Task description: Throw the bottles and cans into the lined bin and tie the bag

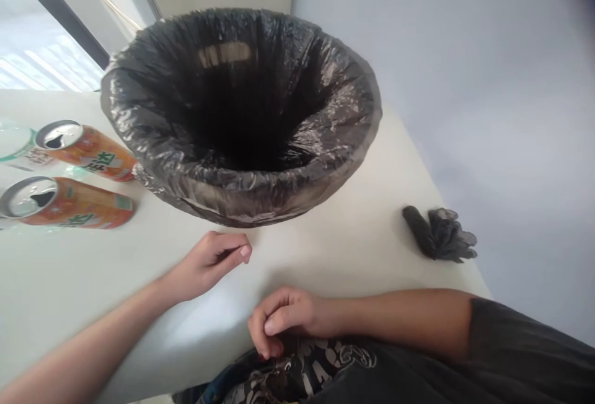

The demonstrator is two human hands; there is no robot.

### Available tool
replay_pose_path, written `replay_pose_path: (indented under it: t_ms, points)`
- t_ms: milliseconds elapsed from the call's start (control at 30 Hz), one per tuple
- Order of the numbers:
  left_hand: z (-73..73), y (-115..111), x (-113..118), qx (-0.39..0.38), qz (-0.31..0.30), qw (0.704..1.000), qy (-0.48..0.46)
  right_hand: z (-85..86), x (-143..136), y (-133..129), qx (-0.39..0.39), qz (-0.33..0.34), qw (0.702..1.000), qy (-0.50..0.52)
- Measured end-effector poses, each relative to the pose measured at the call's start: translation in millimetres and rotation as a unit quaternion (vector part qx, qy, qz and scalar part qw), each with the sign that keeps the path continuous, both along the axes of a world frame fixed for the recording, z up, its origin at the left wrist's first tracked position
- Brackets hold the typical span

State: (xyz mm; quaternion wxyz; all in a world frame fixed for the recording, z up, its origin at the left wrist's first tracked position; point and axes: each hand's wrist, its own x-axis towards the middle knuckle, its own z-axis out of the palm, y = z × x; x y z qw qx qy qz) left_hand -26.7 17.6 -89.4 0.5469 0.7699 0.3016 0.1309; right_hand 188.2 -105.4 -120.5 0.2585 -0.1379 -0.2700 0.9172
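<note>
A trash can lined with a black plastic bag [251,196] stands on the table in front of me, its wide mouth facing up. The bag is folded over the rim, and the bottom inside is too dark to make out. Just below the near rim, my left hand [218,261] rests by the table with its fingers curled in and nothing seen in them. My right hand [286,317] is loosely closed at the near edge, close to my shirt, and it too shows nothing held. The two hands are apart.
Two opened orange drink cans [93,202] stand at the left of the white table [325,243], beside a clear plastic bottle [16,147] partly cut off. A roll of black bags [418,230] lies at the right, near the wall [488,113]. A window is at upper left.
</note>
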Motion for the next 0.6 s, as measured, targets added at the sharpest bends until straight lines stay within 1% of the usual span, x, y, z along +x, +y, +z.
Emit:
replay_pose_path:
  t_ms: [100, 200, 367, 433, 500, 567, 600]
  points:
    - [-1.4, 0, -2, -0.007, -0.006, 1.000, -0.017, -0.2, -1, 1, -0.018, -0.001, 1.000, 0.008]
    - [-3.5, 0, -4, -0.013, -0.015, 0.999, -0.048, 0.1, -2, 1, -0.010, 0.006, 1.000, 0.007]
    - [-9.2, -4, -7, -0.013, -0.016, 0.998, -0.067, 7.3, -6, 7, 0.000, 0.065, 0.997, 0.031]
    - [-11.9, -7, -8, 0.005, -0.051, 0.996, -0.075, 9.6, -7, 9, 0.000, 0.067, 0.997, 0.041]
    - [-13.5, -8, -10, 0.010, -0.120, 0.988, -0.098, 9.1, -7, 8, 0.011, 0.063, 0.997, 0.035]
    - [-13.7, -10, -11, -0.011, -0.191, 0.972, -0.134, 4.9, -6, 4, 0.024, 0.068, 0.997, 0.015]
    - [-13.5, -11, -12, -0.030, -0.218, 0.964, -0.150, 1.9, -5, 1, 0.030, 0.071, 0.997, -0.003]
